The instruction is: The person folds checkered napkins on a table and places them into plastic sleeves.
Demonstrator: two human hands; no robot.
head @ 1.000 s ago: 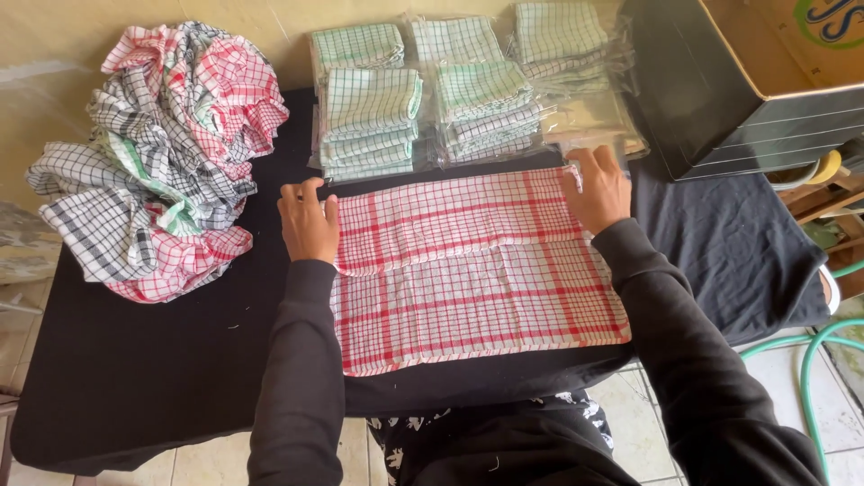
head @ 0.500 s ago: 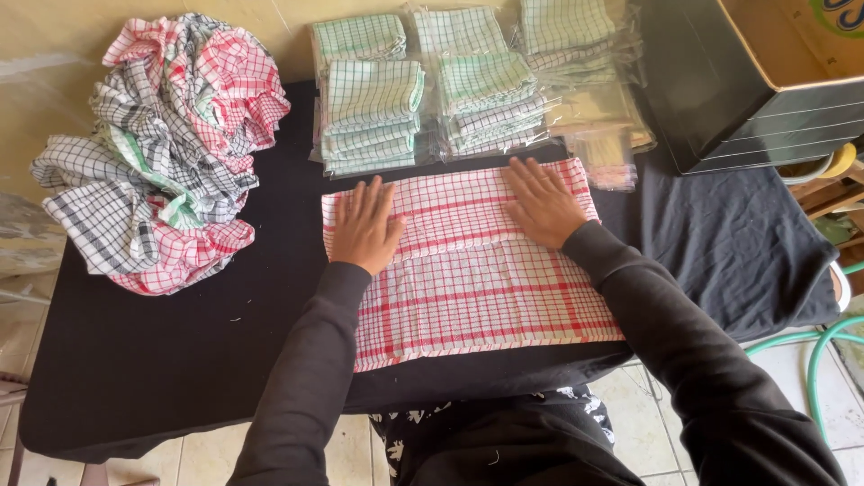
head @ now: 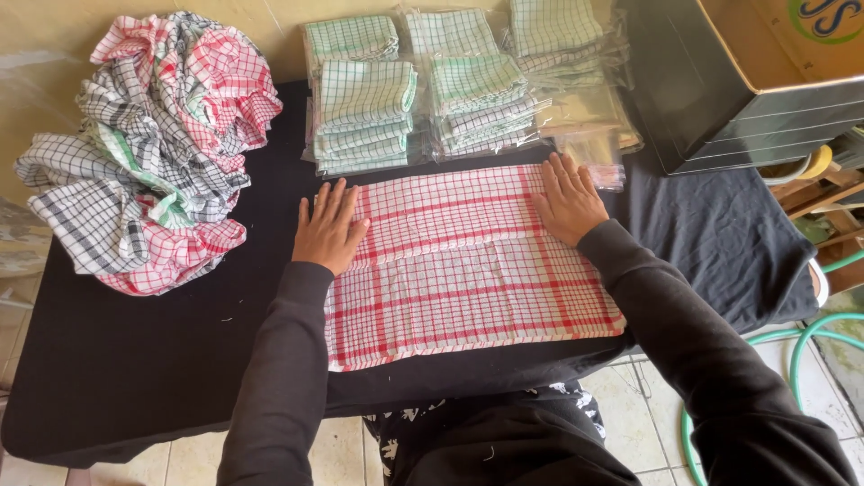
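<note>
- Both hands are sliding apart since half a second ago, from the middle of the red checked cloth [head: 463, 265] out toward its side edges.
- Left hand [head: 328, 229] is pressing flat on the left edge, fingers open and spread, gripping nothing.
- Right hand [head: 567, 198] is lying flat near the right edge, fingers open.
- Cloth is lying on the black table [head: 135, 360], apparently doubled, fold line hard to confirm.
- Smoothing well is needing even palm pressure outward, keeping edges aligned.
- Crumpled cloth pile [head: 148, 153] is sitting left; bagged folded cloths [head: 423, 85] behind.

Red-white checked cloth [head: 468, 270], black tablecloth [head: 135, 360].
</note>
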